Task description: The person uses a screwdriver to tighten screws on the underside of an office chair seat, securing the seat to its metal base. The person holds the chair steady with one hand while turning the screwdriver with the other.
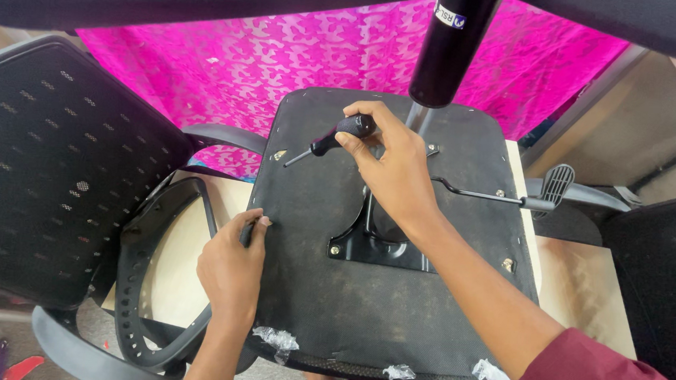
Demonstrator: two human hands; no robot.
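Note:
An upturned office chair seat [393, 313] lies on a table with its dusty black underside facing up. My right hand [391, 166] grips the black handle of a screwdriver [327, 142], whose tip points at a screw [278, 155] near the seat's far left corner. Over at the seat's left edge, my left hand [231, 270] presses on the rim with its fingers curled over it. A black metal mounting plate [381, 249] is bolted at the middle, partly hidden by my right wrist. The gas cylinder [449, 47] rises from it.
A black mesh chair back [46, 169] leans at the left, with a curved armrest frame [141, 279] beside it. An adjustment lever [512, 198] with a paddle [556, 183] sticks out to the right. Pink patterned cloth [284, 59] hangs behind. Another black chair part [665, 268] stands at the right.

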